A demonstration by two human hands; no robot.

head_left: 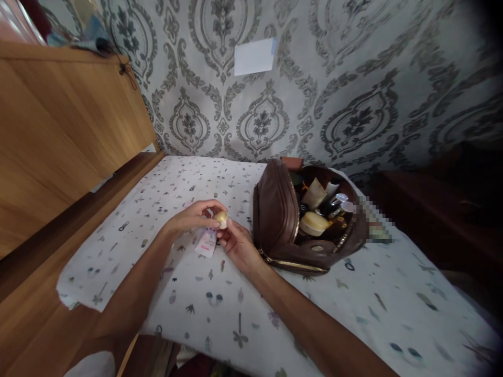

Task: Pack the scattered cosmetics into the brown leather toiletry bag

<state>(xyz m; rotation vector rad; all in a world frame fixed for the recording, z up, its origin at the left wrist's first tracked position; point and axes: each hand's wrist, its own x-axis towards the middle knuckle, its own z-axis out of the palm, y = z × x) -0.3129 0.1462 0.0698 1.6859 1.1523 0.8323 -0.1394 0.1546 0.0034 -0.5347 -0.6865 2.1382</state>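
Between my two hands is a small round jar (pixel 221 220) with a yellowish top and a paler lower part. My left hand (pixel 195 215) pinches it from the left, and the fingertips of my right hand (pixel 238 245) close on its lower right side. Just under the hands, a pink and white packet (pixel 206 242) lies on the patterned cloth (pixel 220 303), its upper part covered by my fingers. To the right of my right hand stands an open brown cosmetic bag (pixel 277 209). Inside it are a yellow-lidded jar (pixel 314 223), a beige pouch (pixel 314 193) and several small bottles.
A wooden panel (pixel 66 125) rises along the left side of the table. Behind is a patterned wall (pixel 261 123) with a white sheet (pixel 253 57) on it. A greenish note-like paper (pixel 380 233) lies right of the bag, partly blurred. Dark furniture (pixel 416 209) stands at the right.
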